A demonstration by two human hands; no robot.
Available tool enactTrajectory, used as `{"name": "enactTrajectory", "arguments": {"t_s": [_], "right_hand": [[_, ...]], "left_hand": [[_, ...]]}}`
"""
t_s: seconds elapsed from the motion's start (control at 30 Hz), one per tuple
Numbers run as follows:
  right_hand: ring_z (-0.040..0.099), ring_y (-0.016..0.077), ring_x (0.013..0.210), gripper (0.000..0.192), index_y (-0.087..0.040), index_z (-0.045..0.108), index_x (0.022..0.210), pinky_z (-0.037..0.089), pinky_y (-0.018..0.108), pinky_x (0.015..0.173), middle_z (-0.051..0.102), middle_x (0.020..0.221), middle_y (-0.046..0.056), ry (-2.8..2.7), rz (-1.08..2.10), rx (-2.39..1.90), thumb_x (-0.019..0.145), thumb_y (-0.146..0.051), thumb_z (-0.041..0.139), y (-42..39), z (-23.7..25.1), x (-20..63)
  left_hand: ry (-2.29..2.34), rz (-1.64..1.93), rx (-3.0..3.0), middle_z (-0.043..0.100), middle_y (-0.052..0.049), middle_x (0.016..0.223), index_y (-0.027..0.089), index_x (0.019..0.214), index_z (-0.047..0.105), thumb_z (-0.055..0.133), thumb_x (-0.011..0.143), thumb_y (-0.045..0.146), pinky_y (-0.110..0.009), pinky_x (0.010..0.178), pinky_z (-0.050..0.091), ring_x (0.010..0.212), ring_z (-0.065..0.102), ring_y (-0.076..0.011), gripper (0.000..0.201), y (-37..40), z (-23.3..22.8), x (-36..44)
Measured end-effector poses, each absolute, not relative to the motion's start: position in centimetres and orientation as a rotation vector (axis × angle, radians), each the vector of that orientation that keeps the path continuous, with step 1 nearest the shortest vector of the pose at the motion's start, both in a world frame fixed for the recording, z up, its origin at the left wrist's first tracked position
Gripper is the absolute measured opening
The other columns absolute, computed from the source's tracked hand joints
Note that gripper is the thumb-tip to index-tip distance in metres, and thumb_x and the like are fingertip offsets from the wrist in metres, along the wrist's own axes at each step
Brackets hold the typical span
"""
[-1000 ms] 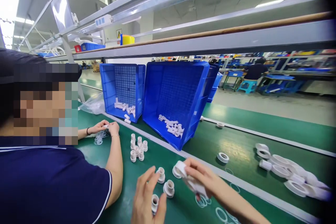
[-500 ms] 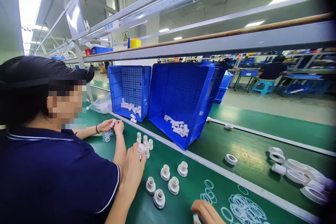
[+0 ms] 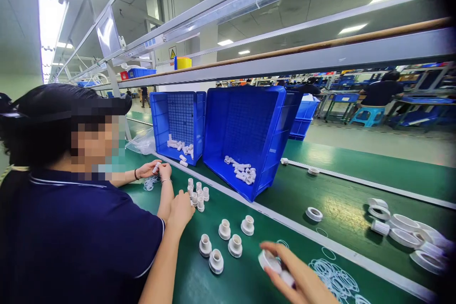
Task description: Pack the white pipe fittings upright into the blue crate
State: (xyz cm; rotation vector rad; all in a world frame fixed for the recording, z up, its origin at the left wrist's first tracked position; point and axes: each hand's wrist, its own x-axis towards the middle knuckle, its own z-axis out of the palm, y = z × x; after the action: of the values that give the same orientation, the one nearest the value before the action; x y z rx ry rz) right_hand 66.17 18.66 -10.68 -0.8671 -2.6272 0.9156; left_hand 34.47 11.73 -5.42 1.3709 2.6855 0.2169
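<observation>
Our right hand (image 3: 297, 278) is curling its fingers around a smooth white round plastic fitting (image 3: 268, 260), holding it just above the near edge of the green matte bench mat (image 3: 249, 285). Our left hand (image 3: 181, 210) is resting loosely closed beside a cluster of small white cylindrical fittings (image 3: 198, 194); we cannot tell whether it is gripping anything. Between the hands, five squat white flanged plastic caps (image 3: 225, 239) are standing upright. Thin translucent rubber rings (image 3: 331, 278) are lying in a loose heap to the right. Farther back, two tilted blue ribbed plastic crates (image 3: 245, 137) are holding white tubular pieces. A co-worker's hands (image 3: 155, 170) are pinching a small white part at the mat's left edge.
</observation>
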Motion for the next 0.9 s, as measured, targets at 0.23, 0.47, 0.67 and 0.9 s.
{"name": "enactTrajectory", "arguments": {"t_s": [0.23,0.47,0.67,0.9], "right_hand": [[0.059,0.0147,0.083,0.046,-0.025,0.039,0.138,0.046,0.035,0.083,0.046,0.125,0.009,-2.704,0.593,-0.564,0.095,-0.04,0.039,21.4,-5.4,54.1],[0.05,0.014,0.075,0.045,-0.021,0.055,0.116,0.042,0.032,0.075,0.053,0.092,0.004,-2.596,0.944,-0.557,0.098,-0.056,0.032,23.5,-6.0,49.6],[0.037,0.011,0.067,0.061,-0.017,0.049,0.117,0.03,0.025,0.059,0.05,0.087,0.004,-2.393,1.413,-0.479,0.093,-0.071,0.035,24.0,-5.9,49.4],[0.04,0.0099,0.071,0.06,-0.014,0.044,0.111,0.033,0.025,0.063,0.051,0.088,0.003,-2.16,1.775,-0.276,0.09,-0.07,0.048,20.8,-5.8,48.4]], "left_hand": [[2.563,0.165,1.403,0.058,-0.013,0.117,0.008,0.114,0.061,0.058,0.085,0.018,-0.043,0.092,0.05,0.107,0.06,-0.0268,0.031,11.6,-5.4,34.0],[2.647,0.423,1.518,0.052,-0.014,0.124,0.007,0.127,0.054,0.057,0.088,0.015,-0.047,0.101,0.042,0.118,0.049,-0.0316,0.039,8.9,-9.0,36.2],[2.568,1.122,1.661,0.045,-0.005,0.133,0.019,0.129,0.048,0.038,0.099,0.02,-0.031,0.109,0.036,0.126,0.04,-0.0141,0.031,7.1,-11.2,37.7],[1.981,1.689,1.576,0.053,0.003,0.123,0.031,0.126,0.051,0.055,0.093,0.02,-0.027,0.099,0.045,0.11,0.052,-0.0104,0.035,7.6,-8.3,38.6]]}}
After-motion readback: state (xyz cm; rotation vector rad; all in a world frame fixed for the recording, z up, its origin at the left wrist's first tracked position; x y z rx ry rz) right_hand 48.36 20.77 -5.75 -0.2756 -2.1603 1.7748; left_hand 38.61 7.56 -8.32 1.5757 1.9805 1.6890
